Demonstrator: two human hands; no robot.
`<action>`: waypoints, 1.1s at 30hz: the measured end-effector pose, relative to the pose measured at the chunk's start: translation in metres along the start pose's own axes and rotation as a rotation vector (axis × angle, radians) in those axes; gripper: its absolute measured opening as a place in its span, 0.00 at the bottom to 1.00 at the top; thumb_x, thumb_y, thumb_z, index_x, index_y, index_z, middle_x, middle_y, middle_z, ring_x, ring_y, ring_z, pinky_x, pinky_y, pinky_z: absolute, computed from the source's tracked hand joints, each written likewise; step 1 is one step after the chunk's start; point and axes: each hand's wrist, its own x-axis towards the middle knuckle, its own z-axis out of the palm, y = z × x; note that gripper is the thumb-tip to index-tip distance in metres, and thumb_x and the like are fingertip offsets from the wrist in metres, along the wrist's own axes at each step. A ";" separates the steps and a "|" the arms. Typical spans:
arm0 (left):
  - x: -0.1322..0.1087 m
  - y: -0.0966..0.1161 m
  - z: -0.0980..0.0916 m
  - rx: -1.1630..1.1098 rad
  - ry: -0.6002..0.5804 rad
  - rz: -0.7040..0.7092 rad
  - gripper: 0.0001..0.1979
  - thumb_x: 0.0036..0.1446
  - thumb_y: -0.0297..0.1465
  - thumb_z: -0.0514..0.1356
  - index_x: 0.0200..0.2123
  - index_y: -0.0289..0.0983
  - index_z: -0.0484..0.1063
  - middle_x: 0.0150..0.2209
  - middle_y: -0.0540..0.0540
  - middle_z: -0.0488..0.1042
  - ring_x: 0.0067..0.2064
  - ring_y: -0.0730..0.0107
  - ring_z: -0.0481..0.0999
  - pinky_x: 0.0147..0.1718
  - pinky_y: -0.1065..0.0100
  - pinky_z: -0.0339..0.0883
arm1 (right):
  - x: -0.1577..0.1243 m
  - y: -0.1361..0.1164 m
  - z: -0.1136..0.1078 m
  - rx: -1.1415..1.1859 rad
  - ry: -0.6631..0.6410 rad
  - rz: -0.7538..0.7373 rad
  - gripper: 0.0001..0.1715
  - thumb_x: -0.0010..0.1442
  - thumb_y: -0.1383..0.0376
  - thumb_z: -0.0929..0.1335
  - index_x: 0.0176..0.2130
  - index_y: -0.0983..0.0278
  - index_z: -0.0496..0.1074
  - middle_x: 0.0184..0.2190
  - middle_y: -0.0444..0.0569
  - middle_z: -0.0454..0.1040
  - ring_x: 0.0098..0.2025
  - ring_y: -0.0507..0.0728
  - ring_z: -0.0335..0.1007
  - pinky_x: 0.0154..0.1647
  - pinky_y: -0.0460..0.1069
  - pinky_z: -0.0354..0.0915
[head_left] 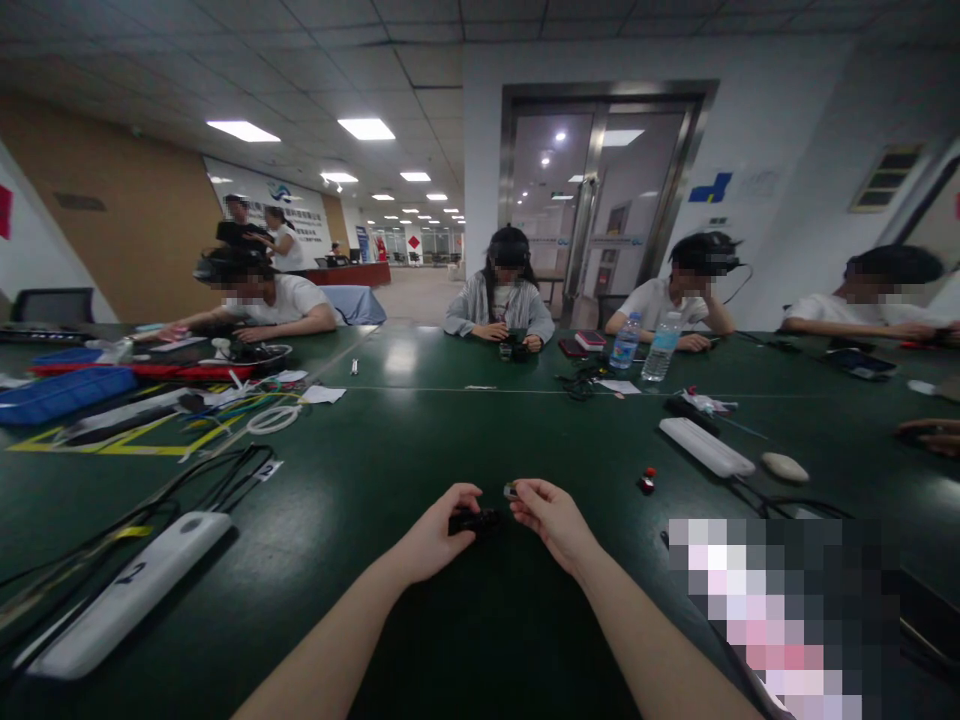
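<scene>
Just in front of me, my left hand (pixel 435 540) is closed around a small black object (pixel 480 521) on or just above the green table. Its exact kind is too dark to make out. Beside it, my right hand (pixel 553 520) pinches a small, pale, shiny piece (pixel 511 491) between thumb and fingertips. The two hands are close together but apart. To the right of them lies a small red and dark item (pixel 646 482).
A white power strip (pixel 142 590) with cables lies at left, another white power strip (pixel 705 448) at right near a pale mouse (pixel 784 467). Farther back stand water bottles (pixel 663 348), a blue tray (pixel 67 395) and loose wires (pixel 225 410). Several people in headsets sit around the table (pixel 405 430).
</scene>
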 end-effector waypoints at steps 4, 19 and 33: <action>0.001 -0.003 -0.001 0.007 -0.012 -0.017 0.22 0.47 0.24 0.54 0.47 0.43 0.57 0.43 0.49 0.66 0.48 0.68 0.66 0.51 0.59 0.55 | -0.003 0.000 0.005 -0.052 0.003 -0.013 0.15 0.42 0.60 0.72 0.31 0.66 0.72 0.27 0.47 0.73 0.28 0.50 0.67 0.27 0.45 0.63; 0.004 0.006 0.004 0.062 -0.052 -0.024 0.24 0.47 0.24 0.53 0.50 0.41 0.58 0.49 0.46 0.66 0.52 0.67 0.63 0.54 0.61 0.53 | 0.002 0.011 0.015 -0.175 -0.047 -0.064 0.16 0.46 0.57 0.69 0.32 0.66 0.71 0.26 0.46 0.72 0.26 0.50 0.68 0.26 0.46 0.64; 0.007 0.013 0.012 0.071 0.054 -0.059 0.15 0.55 0.34 0.50 0.47 0.41 0.62 0.45 0.48 0.68 0.45 0.69 0.67 0.45 0.66 0.61 | -0.007 -0.001 0.022 -0.337 -0.142 -0.064 0.11 0.47 0.65 0.69 0.34 0.66 0.71 0.31 0.47 0.73 0.31 0.53 0.69 0.31 0.48 0.65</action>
